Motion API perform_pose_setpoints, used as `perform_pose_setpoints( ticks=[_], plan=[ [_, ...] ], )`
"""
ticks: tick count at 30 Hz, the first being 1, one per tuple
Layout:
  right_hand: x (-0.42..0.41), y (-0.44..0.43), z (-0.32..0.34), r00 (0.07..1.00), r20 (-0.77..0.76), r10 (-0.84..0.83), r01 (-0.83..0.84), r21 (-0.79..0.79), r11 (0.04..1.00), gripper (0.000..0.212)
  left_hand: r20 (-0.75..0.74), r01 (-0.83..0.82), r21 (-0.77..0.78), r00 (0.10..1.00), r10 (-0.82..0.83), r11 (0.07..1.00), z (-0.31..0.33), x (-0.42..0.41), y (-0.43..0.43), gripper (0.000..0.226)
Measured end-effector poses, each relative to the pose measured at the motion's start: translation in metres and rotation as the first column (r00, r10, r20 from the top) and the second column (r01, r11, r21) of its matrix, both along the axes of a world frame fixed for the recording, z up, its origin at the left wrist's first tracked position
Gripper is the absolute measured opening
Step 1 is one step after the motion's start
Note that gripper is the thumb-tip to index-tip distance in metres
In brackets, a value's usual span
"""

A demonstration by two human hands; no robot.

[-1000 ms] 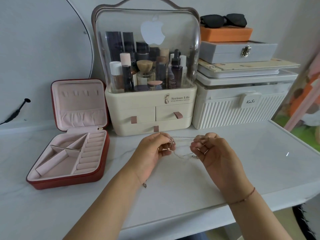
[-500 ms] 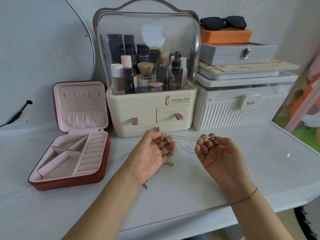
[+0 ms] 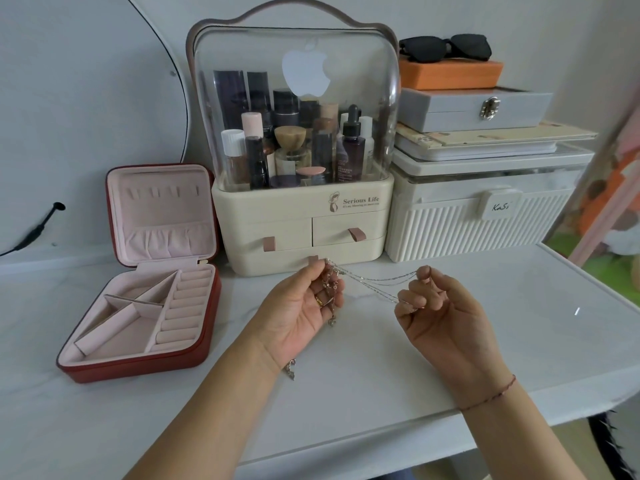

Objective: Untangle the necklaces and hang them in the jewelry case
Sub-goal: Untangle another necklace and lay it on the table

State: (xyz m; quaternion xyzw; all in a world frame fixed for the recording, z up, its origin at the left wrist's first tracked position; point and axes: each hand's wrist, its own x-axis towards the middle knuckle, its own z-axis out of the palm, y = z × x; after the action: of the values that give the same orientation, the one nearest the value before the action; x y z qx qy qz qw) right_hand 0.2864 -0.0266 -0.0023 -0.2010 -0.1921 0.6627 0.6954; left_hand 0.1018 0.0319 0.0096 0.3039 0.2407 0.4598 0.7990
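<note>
Left hand (image 3: 298, 317): palm up, fingers curled in, fingertips pinching the bunched end of the necklaces (image 3: 374, 280). A gold ring (image 3: 320, 301) sits on one finger. A small charm bracelet (image 3: 290, 368) hangs at the wrist.

Right hand (image 3: 440, 320): palm turned toward the camera, fingers curled. The upper fingertips pinch the chains' far end, and a lower strand reaches the curled middle fingers. A thin red string bracelet (image 3: 491, 398) circles the wrist.

Necklaces: fine silver chains, several strands, drawn across the gap between the two hands and held above the table (image 3: 346, 393). At the left fingertips they gather into a knotted cluster of links and small fittings. One small pendant (image 3: 332, 320) dangles below that cluster, beside the left palm. How many separate necklaces there are cannot be told.

Jewelry case (image 3: 138, 368): red outside, pink lining, standing open on the table well to the left of the left hand. The lid is upright, with a row of small hooks and a gathered pocket; the base shows ring rolls and angled compartments. No chain is in it.

Behind the hands, against the wall:
- a cream cosmetic organizer (image 3: 301, 216) with a clear dome, bottles inside and three drawers below
- a white ribbed storage box (image 3: 478, 223) just to its right
- stacked on that box — flat trays, a grey latched box (image 3: 474, 109), an orange box (image 3: 450, 74) and black sunglasses (image 3: 445, 46) on top
</note>
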Motion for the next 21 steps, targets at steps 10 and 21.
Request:
perform_pose_setpoints(
  ticks=[10,21],
  plan=[
    [0.003,-0.003,0.0,0.997,0.014,0.076,-0.077,0.039,0.996,0.043,-0.009,0.093,0.0,0.996,-0.093,0.996,0.001,-0.004,-0.001,0.02],
    [-0.002,-0.005,0.01,0.988,0.131,-0.079,0.079,0.004,0.997,0.034,-0.106,0.173,0.001,0.979,-0.172,0.985,0.004,0.0,-0.007,0.012]
  ],
)
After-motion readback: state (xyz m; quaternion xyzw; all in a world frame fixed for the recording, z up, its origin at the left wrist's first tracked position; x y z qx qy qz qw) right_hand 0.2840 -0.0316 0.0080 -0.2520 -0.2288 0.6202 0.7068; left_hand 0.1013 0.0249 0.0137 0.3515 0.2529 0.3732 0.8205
